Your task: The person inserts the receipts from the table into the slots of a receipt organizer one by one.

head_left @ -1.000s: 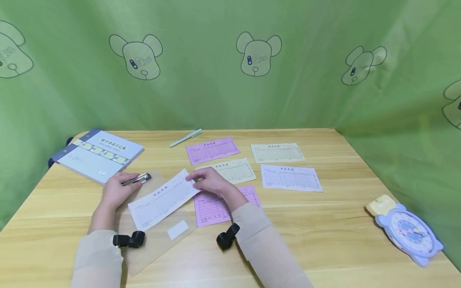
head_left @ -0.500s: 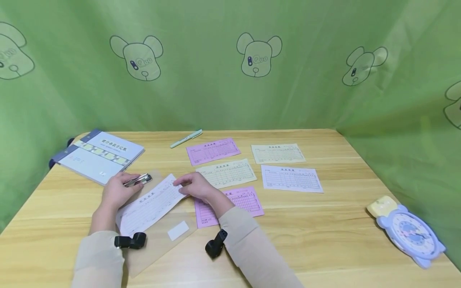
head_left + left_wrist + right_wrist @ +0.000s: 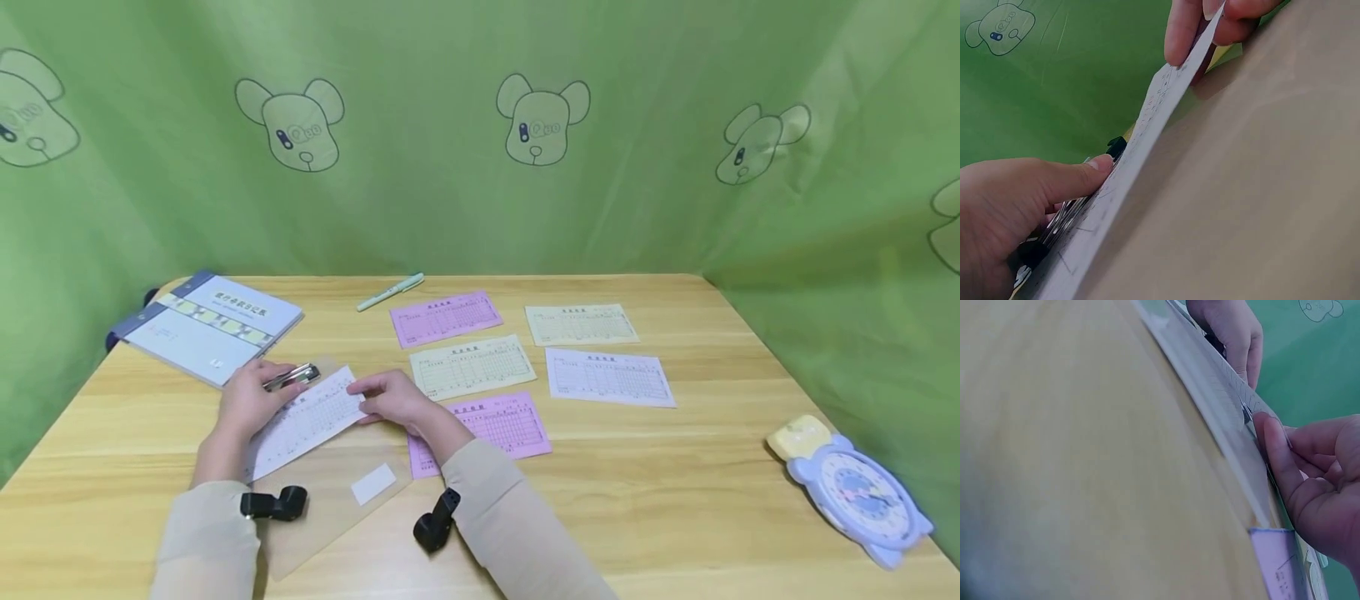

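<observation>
A translucent beige clipboard [image 3: 322, 517] with a white label [image 3: 372, 484] lies at the front left of the table. My left hand [image 3: 251, 400] grips the metal clip [image 3: 292, 377] at its top, the thumb pressing on it in the left wrist view. A white printed slip [image 3: 303, 425] slants over the board, its left end beside the left hand and under the clip side. My right hand [image 3: 393, 400] pinches the slip's right end between thumb and fingers; that end stands raised off the board in the right wrist view.
Two pink slips [image 3: 446, 318], two pale green slips [image 3: 472, 367] and another white slip [image 3: 611, 377] lie spread out on the table. A light blue account book [image 3: 213, 325] is at the left, a pen [image 3: 390, 292] at the back, a toy clock [image 3: 862, 492] at the right.
My right hand has moved left and slightly down, sliding the white slip towards the clip and my left hand. The left hand stays on the clip.
</observation>
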The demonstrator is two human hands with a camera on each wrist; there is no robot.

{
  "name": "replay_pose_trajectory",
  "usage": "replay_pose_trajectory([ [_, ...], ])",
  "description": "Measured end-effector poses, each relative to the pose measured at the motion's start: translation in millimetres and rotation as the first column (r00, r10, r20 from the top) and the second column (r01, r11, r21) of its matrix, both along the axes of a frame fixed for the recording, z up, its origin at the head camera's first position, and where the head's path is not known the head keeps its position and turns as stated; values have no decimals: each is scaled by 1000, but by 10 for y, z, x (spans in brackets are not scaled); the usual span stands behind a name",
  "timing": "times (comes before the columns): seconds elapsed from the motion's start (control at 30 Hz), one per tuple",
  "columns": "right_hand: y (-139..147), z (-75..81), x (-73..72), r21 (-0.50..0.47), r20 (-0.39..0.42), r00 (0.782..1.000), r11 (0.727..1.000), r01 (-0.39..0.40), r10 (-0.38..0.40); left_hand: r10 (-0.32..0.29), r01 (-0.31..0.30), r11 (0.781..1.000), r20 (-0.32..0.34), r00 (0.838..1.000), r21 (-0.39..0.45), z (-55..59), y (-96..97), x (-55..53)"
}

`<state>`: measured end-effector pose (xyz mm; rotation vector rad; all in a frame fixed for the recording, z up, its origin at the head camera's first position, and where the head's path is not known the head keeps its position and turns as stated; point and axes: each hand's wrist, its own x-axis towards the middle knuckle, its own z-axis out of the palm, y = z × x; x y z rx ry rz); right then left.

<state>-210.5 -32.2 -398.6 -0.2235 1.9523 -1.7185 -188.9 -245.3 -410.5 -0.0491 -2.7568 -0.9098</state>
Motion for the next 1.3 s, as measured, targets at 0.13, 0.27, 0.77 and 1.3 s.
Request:
replay_pose_trajectory([
  [0.13, -18, -2, 11, 13, -1, 1000, 1000, 1, -1, -10, 9, 998, -20, 1000, -55, -9, 14, 3],
  [0.27, -24, 3, 4, 28, -4, 1000, 1000, -3, 3, -33, 25, 993, -72, 997, -113, -5, 31, -1],
  [0.77, -27, 26, 0, 50, 17, 1000, 999, -5, 4, -70, 67, 993, -30, 997, -99, 15, -9, -14],
  [1.3, -23, 58, 18, 57, 15, 1000, 998, -8, 7, -39, 39, 999, 72, 997, -7, 58, 3, 23],
])
